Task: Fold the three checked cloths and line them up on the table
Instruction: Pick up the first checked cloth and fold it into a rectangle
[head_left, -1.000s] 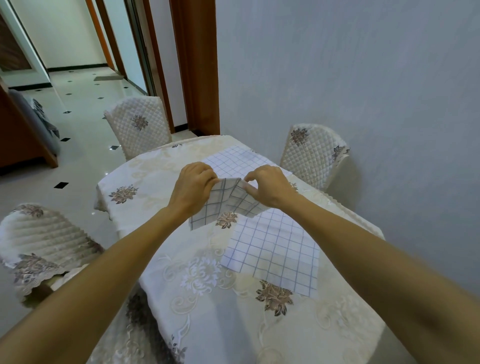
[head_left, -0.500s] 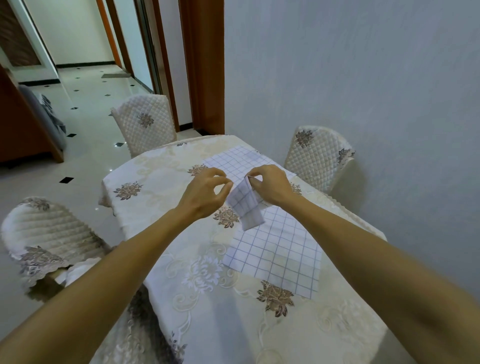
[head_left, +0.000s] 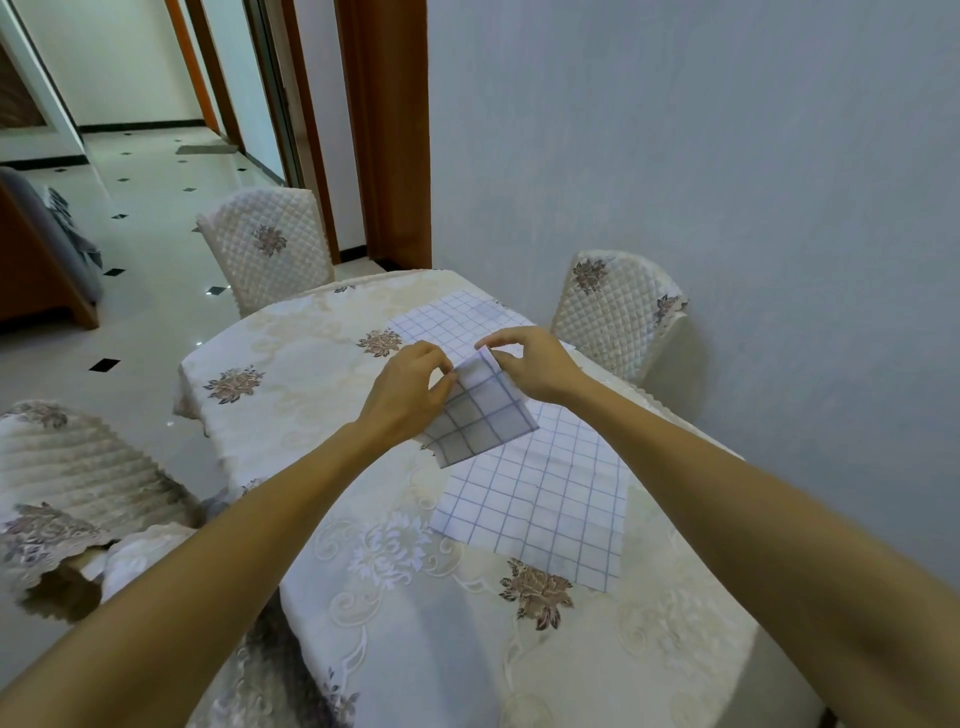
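Observation:
A small folded white cloth with a grey-blue check (head_left: 480, 415) hangs just above the table, held by both hands at its top edge. My left hand (head_left: 408, 392) pinches its upper left corner. My right hand (head_left: 530, 364) pinches its upper right corner. Below it a second checked cloth (head_left: 540, 499) lies flat and unfolded on the table. A third checked cloth (head_left: 457, 319) lies flat farther back, partly hidden by my hands.
The table (head_left: 291, 374) wears a cream floral tablecloth and stands against the grey wall on the right. Quilted chairs stand at the far end (head_left: 265, 254), the right side (head_left: 618, 317) and the near left (head_left: 67, 467). Tiled floor opens to the left.
The held cloth went from a wide fold to a narrower one; my left hand let go, then took its upper left corner again. Both hands shifted slightly rightward.

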